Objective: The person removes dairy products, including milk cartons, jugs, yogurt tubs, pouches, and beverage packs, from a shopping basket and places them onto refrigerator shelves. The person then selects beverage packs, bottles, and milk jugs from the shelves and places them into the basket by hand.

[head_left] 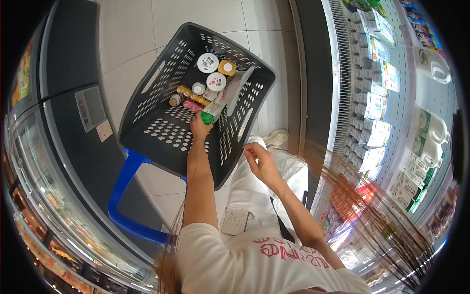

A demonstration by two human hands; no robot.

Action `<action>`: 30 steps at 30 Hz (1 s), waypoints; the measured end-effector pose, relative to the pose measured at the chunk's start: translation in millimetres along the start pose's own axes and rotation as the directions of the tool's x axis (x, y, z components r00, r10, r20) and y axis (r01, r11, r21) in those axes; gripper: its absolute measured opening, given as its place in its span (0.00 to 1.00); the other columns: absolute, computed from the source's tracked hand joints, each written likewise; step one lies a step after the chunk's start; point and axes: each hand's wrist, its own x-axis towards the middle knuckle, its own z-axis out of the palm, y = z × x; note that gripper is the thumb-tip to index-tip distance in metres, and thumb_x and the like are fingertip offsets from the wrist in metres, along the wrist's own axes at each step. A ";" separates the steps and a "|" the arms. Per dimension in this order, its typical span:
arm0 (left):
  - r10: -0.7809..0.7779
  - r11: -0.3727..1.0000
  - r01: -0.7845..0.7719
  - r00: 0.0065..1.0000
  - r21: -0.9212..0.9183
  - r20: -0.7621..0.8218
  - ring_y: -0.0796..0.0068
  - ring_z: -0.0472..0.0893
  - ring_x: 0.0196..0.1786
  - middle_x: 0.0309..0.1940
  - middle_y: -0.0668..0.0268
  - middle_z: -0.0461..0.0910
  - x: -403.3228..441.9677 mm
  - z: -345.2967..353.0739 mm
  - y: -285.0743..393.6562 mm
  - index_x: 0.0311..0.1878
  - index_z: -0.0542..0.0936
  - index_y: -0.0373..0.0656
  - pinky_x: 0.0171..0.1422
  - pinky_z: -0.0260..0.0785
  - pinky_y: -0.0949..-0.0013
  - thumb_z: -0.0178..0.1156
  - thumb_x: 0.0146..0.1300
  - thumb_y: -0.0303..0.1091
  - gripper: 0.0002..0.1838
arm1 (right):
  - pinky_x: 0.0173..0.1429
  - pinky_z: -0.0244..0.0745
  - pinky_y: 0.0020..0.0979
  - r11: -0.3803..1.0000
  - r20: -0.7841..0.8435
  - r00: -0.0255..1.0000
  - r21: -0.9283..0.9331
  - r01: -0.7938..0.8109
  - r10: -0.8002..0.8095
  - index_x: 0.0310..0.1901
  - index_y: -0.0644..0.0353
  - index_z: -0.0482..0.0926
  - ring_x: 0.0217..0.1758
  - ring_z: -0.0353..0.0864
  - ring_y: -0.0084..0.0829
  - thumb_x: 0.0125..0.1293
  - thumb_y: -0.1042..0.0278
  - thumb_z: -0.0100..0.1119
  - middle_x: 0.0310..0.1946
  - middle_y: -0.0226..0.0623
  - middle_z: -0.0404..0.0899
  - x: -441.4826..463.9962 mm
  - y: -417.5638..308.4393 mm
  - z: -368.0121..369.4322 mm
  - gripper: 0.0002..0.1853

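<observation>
My left hand (pixel 199 127) reaches into a grey shopping basket (pixel 169 156) and is closed around the green end of a white carton (pixel 219 104). The carton lies tilted among other goods; my fingertips are partly hidden. Two white-lidded tubs (pixel 207 63), a yellow-topped container (pixel 227 67), a small white-capped bottle (pixel 198 88) and a pink pack (pixel 193 106) sit at the basket's far end. Just outside the basket's right rim, above my knee, hovers my right hand (pixel 262 160). Its fingers are loosely curled and apart, with nothing visible in them.
The basket's blue handle (pixel 116 196) hangs out toward the lower left. A refrigerated shelf (pixel 338 93) with rows of white cartons (pixel 377 105) and jugs (pixel 433 132) runs along the right. On the left stands a dark counter (pixel 73 63) with a small scale (pixel 90 109).
</observation>
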 end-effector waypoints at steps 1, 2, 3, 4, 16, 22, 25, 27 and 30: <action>-0.003 0.999 0.002 0.999 0.035 0.032 0.45 0.76 0.52 0.48 0.51 0.76 4.0 -7.9 5.8 0.59 0.69 0.48 0.56 0.71 0.50 0.75 0.36 0.38 0.42 | 0.40 0.76 0.30 0.998 -0.011 1.000 -0.063 0.027 -0.027 0.45 0.66 0.76 0.36 0.82 0.33 0.67 0.74 0.55 0.35 0.42 0.81 2.6 -3.3 -3.6 0.07; -0.004 0.998 0.000 0.998 0.069 0.063 0.46 0.77 0.52 0.49 0.51 0.76 7.6 -16.0 14.5 0.58 0.70 0.48 0.55 0.72 0.50 0.75 0.36 0.39 0.41 | 0.40 0.76 0.30 0.994 -0.010 0.999 -0.100 0.049 -0.051 0.45 0.65 0.76 0.36 0.82 0.32 0.67 0.74 0.55 0.34 0.42 0.81 3.7 -4.7 -6.8 0.07; -0.011 0.995 0.001 0.995 0.104 0.100 0.47 0.77 0.52 0.50 0.52 0.77 3.3 -30.6 28.7 0.57 0.72 0.48 0.55 0.72 0.51 0.75 0.36 0.40 0.40 | 0.40 0.76 0.32 0.996 0.000 1.000 -0.087 0.029 -0.029 0.45 0.65 0.75 0.35 0.82 0.35 0.67 0.74 0.55 0.33 0.43 0.81 2.3 -8.2 -9.0 0.07; 0.003 0.989 -0.016 0.996 0.145 0.090 0.48 0.78 0.52 0.49 0.53 0.78 -2.7 -47.7 45.3 0.55 0.73 0.48 0.54 0.72 0.51 0.75 0.35 0.41 0.38 | 0.39 0.76 0.34 0.997 0.013 1.000 -0.075 0.008 -0.007 0.45 0.64 0.74 0.34 0.82 0.38 0.66 0.74 0.55 0.32 0.45 0.80 1.1 -13.6 -12.8 0.07; 0.375 0.918 -0.395 0.892 0.034 0.254 0.57 0.83 0.44 0.41 0.53 0.83 -133.7 -365.1 264.0 0.49 0.81 0.42 0.50 0.74 0.61 0.70 0.32 0.42 0.33 | 0.65 0.65 0.40 0.969 0.145 0.966 -0.096 0.230 -0.215 0.63 0.64 0.63 0.63 0.69 0.45 0.51 0.57 0.73 0.60 0.52 0.69 -19.9 -109.1 -87.0 0.41; 0.623 0.781 -0.569 0.740 -0.258 0.252 0.65 0.83 0.42 0.39 0.57 0.83 -217.6 -466.5 370.1 0.61 0.71 0.45 0.48 0.73 0.65 0.70 0.37 0.34 0.41 | 0.76 0.49 0.43 0.924 0.281 0.888 -0.012 0.383 -0.365 0.74 0.60 0.46 0.77 0.50 0.46 0.40 0.49 0.79 0.71 0.53 0.56 -67.3 -184.7 -154.5 0.64; 0.743 0.660 -0.611 0.615 -0.437 0.263 0.72 0.81 0.42 0.38 0.61 0.82 -234.2 -481.7 401.1 0.64 0.68 0.47 0.48 0.71 0.69 0.71 0.37 0.30 0.43 | 0.73 0.56 0.39 0.935 0.265 0.898 0.155 0.318 -0.350 0.72 0.60 0.52 0.72 0.61 0.44 0.40 0.52 0.79 0.66 0.51 0.64 -104.9 -212.8 -176.1 0.59; 0.802 0.582 -0.579 0.527 -0.571 0.282 0.75 0.79 0.41 0.36 0.64 0.80 -241.9 -485.3 424.1 0.65 0.67 0.48 0.48 0.69 0.72 0.70 0.38 0.31 0.44 | 0.69 0.60 0.36 0.914 0.242 0.888 0.213 0.344 -0.391 0.69 0.61 0.57 0.66 0.67 0.39 0.42 0.53 0.78 0.61 0.48 0.69 -125.2 -217.8 -185.0 0.54; 0.781 0.617 -0.572 0.526 -0.540 0.336 0.78 0.78 0.40 0.36 0.66 0.79 -248.5 -482.3 457.2 0.66 0.66 0.46 0.46 0.67 0.75 0.67 0.44 0.36 0.41 | 0.64 0.64 0.32 0.884 0.134 0.916 0.344 0.315 -0.379 0.65 0.62 0.63 0.59 0.72 0.33 0.45 0.54 0.75 0.54 0.42 0.73 -157.0 -216.8 -194.6 0.46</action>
